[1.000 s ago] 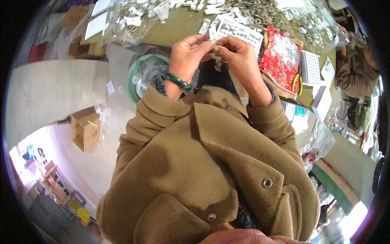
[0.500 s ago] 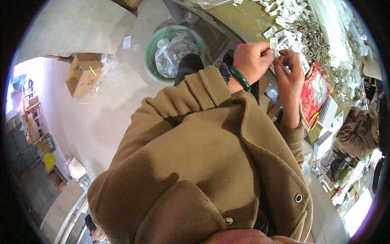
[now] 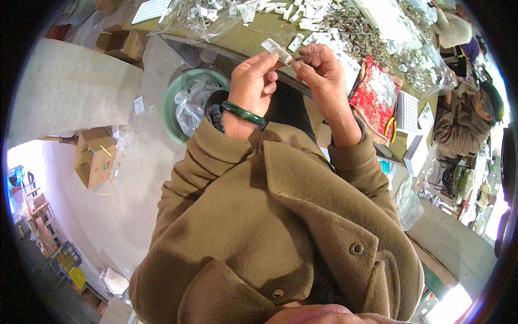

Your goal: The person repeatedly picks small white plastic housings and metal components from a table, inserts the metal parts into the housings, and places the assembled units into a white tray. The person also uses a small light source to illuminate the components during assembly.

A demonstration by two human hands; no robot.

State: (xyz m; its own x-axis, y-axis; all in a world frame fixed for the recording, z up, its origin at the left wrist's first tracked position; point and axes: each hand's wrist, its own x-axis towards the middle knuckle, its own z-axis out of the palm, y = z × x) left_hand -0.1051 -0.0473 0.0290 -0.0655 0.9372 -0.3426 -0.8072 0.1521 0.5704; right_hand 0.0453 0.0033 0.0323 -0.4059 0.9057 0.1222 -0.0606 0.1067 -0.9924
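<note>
My left hand is closed in a pinch on a small white plastic piece, a flat rectangular shape held slanted over the table's near edge. A dark green bangle circles that wrist. Close beside it, my right hand has thumb and forefinger pinched together at the piece's right end. Whatever sits between those right fingertips is too small to make out. Behind both hands lie loose white plastic pieces and a heap of small metal parts.
Right of my hands are a red patterned cloth bearing clear bits, yellow-handled pliers and stacked white gridded trays. A green basin with plastic bags stands on the floor left, near a cardboard box. Another person sits far right.
The view has swung, so hands and table appear further left in the picture. The white piece has gone from upright to slanted, and my left hand has turned with its fingers more visible.
</note>
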